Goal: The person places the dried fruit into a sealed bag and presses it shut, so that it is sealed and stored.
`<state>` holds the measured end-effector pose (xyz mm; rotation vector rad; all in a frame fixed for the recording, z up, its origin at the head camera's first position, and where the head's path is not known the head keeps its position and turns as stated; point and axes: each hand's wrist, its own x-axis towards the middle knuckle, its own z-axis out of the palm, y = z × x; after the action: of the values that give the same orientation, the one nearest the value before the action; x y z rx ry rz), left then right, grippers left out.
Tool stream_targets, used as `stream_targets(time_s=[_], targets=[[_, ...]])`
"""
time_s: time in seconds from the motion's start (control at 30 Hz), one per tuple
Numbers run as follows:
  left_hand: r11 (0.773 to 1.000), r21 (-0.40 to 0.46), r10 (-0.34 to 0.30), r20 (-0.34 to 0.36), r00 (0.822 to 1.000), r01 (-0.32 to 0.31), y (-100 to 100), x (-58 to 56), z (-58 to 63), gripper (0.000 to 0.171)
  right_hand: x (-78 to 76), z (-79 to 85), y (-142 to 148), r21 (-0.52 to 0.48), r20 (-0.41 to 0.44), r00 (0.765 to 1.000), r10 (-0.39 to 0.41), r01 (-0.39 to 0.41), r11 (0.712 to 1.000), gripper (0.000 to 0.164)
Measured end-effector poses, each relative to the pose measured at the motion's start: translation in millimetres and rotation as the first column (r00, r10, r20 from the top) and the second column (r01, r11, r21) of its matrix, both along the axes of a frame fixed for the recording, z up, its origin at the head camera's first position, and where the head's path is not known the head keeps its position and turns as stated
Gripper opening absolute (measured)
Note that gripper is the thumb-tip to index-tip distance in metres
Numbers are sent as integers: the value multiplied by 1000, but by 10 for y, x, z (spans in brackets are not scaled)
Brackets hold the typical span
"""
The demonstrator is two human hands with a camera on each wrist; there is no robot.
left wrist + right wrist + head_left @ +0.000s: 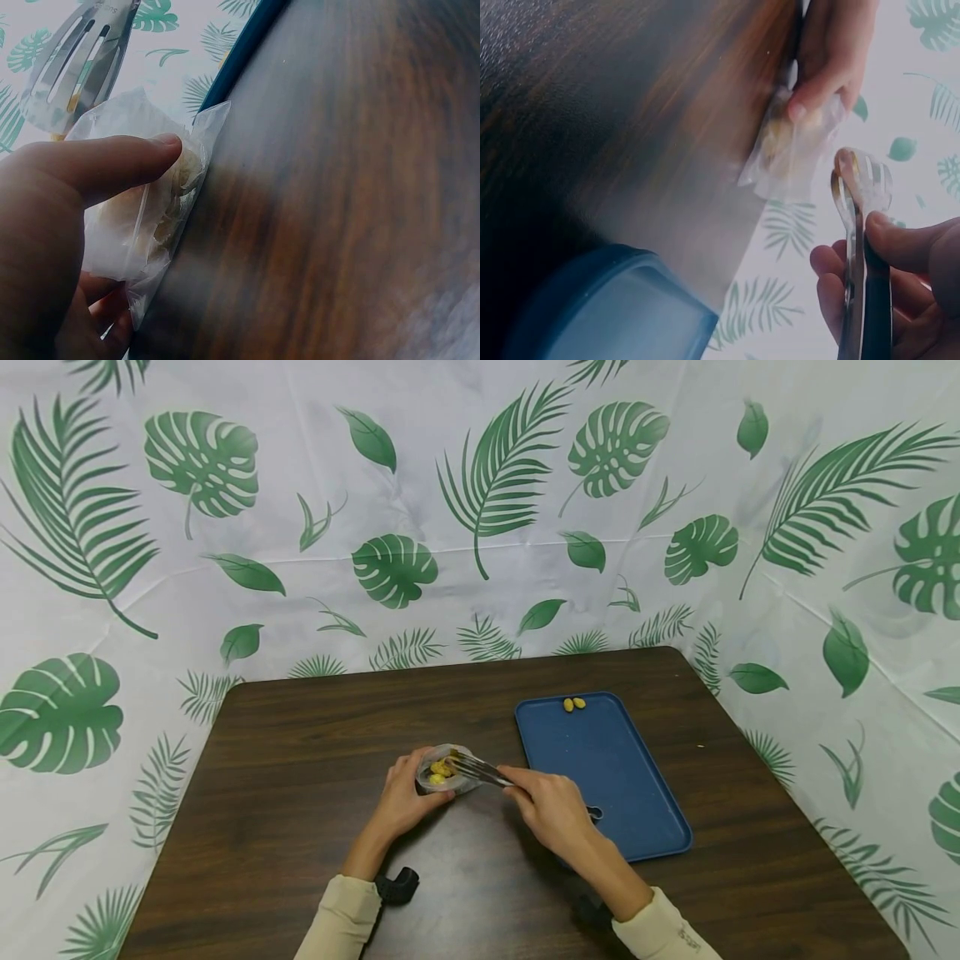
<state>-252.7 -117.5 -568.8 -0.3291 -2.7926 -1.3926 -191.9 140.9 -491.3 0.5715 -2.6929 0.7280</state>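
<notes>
My left hand (405, 797) grips a small clear plastic bag (467, 784) by its side, thumb across the front in the left wrist view. Several yellow pieces (437, 776) show through the bag's open mouth. In my right hand (553, 810) are metal tongs (483, 771) with a slotted, fork-like head and dark handle. The tong tips reach over the bag's mouth. In the right wrist view a brownish piece (844, 160) shows at the tips of the tongs. The ring end of the tongs sticks out behind the right hand, over the tray.
A blue rectangular tray (615, 777) lies on the right of the dark wooden table (322, 727). Two small yellow pieces (568, 704) rest at the tray's far edge. A white cloth (300, 468) with green leaf prints hangs behind and beside the table.
</notes>
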Motion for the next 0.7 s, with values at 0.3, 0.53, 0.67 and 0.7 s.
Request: stream_targets(time_s=[0.3,0.53,0.67,0.7], targets=[[1000,-4,0,3,1000,0,1,3,2,78,8,7,-15,-8,-13,1000,-9,9,1000,41],[1000,-1,2,25,1000,-2,5,12,23,79,-1,30,58,-38,29,999,-46,48,998,43],[1000,1,2,25,1000,-2,3,11,19,79,-19,16,117,-51,40,997,-63,65,997,45],[1000,3,3,24,1000,-3,2,11,18,79,-22,15,130,-53,43,997,-67,69,996,45]])
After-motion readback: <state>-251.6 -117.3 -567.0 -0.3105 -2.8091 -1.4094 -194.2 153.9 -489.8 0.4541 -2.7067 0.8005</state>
